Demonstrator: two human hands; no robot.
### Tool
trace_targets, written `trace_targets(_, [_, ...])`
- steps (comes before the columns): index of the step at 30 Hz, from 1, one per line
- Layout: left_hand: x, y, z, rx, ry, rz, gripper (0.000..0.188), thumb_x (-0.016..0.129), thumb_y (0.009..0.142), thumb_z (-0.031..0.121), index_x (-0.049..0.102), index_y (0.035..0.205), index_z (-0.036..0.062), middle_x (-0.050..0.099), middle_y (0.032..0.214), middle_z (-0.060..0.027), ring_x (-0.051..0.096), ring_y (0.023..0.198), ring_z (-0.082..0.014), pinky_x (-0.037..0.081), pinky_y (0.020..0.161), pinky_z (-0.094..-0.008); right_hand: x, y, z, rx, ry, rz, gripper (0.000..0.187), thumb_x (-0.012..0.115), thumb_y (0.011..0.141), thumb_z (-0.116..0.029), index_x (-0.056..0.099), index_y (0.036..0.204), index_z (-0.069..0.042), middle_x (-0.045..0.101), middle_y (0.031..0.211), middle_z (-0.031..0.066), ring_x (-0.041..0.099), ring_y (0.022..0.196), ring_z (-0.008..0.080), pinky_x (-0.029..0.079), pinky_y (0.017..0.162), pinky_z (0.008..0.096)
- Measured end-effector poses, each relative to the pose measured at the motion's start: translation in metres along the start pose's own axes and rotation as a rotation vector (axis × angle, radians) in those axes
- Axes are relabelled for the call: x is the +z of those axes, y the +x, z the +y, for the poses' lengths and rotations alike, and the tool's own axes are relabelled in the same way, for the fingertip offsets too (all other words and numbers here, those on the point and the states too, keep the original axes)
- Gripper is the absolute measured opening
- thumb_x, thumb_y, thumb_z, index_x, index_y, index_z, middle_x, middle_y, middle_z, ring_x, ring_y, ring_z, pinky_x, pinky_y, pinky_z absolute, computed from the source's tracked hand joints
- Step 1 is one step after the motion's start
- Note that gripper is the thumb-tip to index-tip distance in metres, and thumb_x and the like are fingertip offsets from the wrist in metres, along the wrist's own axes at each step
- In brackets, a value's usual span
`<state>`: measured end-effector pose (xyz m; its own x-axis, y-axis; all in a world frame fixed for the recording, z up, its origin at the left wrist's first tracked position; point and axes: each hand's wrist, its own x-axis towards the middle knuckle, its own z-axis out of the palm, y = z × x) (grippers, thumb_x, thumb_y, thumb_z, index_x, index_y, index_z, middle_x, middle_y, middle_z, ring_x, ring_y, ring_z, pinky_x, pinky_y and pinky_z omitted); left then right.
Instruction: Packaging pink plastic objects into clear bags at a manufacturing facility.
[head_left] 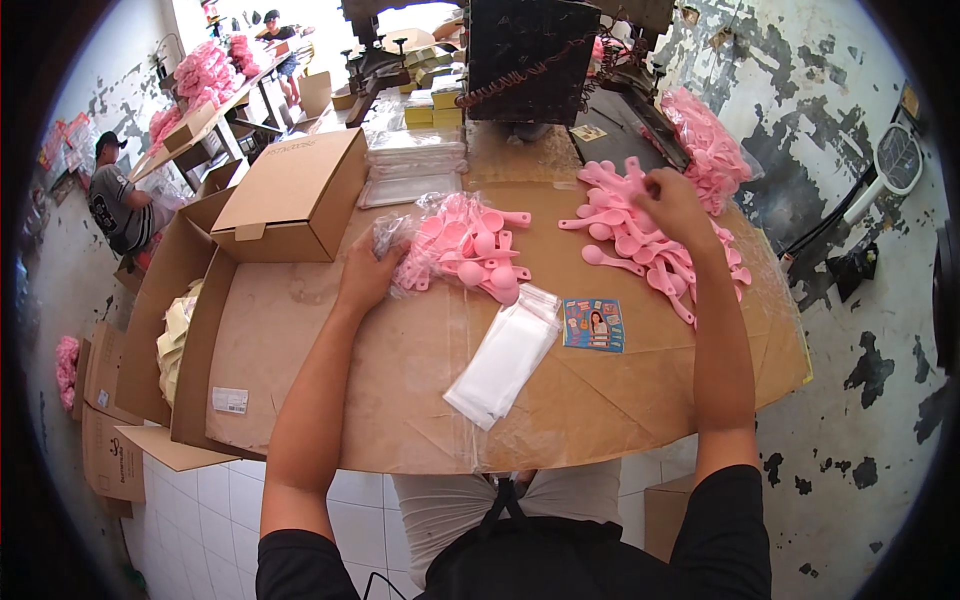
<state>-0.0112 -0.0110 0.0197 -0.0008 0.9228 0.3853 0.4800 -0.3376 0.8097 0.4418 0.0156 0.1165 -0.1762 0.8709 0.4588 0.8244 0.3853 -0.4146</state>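
Note:
My left hand grips the left side of a clear plastic bag. Pink measuring spoons fill the bag and spill from its right end. Farther right, my right hand reaches into a loose pile of pink spoons. Its fingers close on a pink spoon at the top of that pile, partly hidden by the hand. Between the two heaps, nearer me, lie a stack of clear plastic sleeves and a small blue printed card.
Cardboard covers the table. At left stand a closed carton and an open box with pale yellow pieces. A large bag of pink spoons lies far right, beside a black machine. Two people work at the far left.

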Motion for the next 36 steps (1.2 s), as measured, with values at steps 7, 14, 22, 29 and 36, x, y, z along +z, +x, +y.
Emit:
trace_targets(7, [0.000, 0.002, -0.014, 0.031, -0.061, 0.004, 0.032, 0.071, 0.094, 0.016, 0.065, 0.120, -0.0026, 0.074, 0.104, -0.0132, 0.069, 0.092, -0.0186, 0.053, 0.085, -0.0341, 0.064, 0.008, -0.021, -0.374, -0.462, -0.021, 0.039, 0.070, 0.087, -0.025, 0.063, 0.114, 0.001, 0.061, 0.116, 0.0187, 0.058, 0.114, 0.0362, 0.044, 0.097, 0.0493])
trace_targets(14, [-0.001, 0.000, -0.004, -0.027, -0.068, -0.034, 0.030, 0.069, 0.095, 0.014, 0.065, 0.119, -0.0025, 0.074, 0.105, -0.0116, 0.068, 0.094, -0.0166, 0.053, 0.085, -0.0330, 0.151, 0.021, -0.065, -0.259, 0.038, -0.332, 0.035, 0.060, 0.093, -0.017, 0.062, 0.123, -0.001, 0.061, 0.129, 0.0232, 0.059, 0.117, 0.0393, 0.047, 0.098, 0.0480])
trace_targets(22, [-0.006, -0.002, -0.011, 0.003, -0.067, 0.006, 0.029, 0.070, 0.095, 0.014, 0.066, 0.119, -0.0007, 0.074, 0.101, -0.0071, 0.066, 0.088, -0.0131, 0.054, 0.080, -0.0313, 0.070, 0.028, -0.034, -0.083, 0.045, -0.456, 0.028, 0.058, 0.092, -0.018, 0.066, 0.110, 0.002, 0.067, 0.108, 0.0243, 0.065, 0.100, 0.0391, 0.050, 0.088, 0.0463])
trace_targets(29, [0.000, 0.001, -0.002, -0.004, -0.047, -0.005, 0.031, 0.070, 0.093, 0.015, 0.066, 0.119, -0.0023, 0.075, 0.104, -0.0129, 0.069, 0.091, -0.0180, 0.053, 0.083, -0.0343, 0.017, 0.005, -0.015, 0.001, -0.670, 0.027, 0.029, 0.059, 0.091, -0.014, 0.066, 0.116, -0.001, 0.063, 0.121, 0.0186, 0.059, 0.114, 0.0343, 0.047, 0.097, 0.0445])
trace_targets(36, [-0.003, -0.001, -0.009, -0.028, -0.064, -0.011, 0.031, 0.069, 0.094, 0.014, 0.065, 0.121, -0.0023, 0.075, 0.104, -0.0121, 0.069, 0.092, -0.0172, 0.053, 0.084, -0.0338, 0.099, -0.019, -0.087, -0.463, 0.135, -0.364, 0.039, 0.066, 0.086, -0.008, 0.061, 0.125, -0.008, 0.060, 0.130, 0.0115, 0.057, 0.122, 0.0330, 0.046, 0.102, 0.0421])
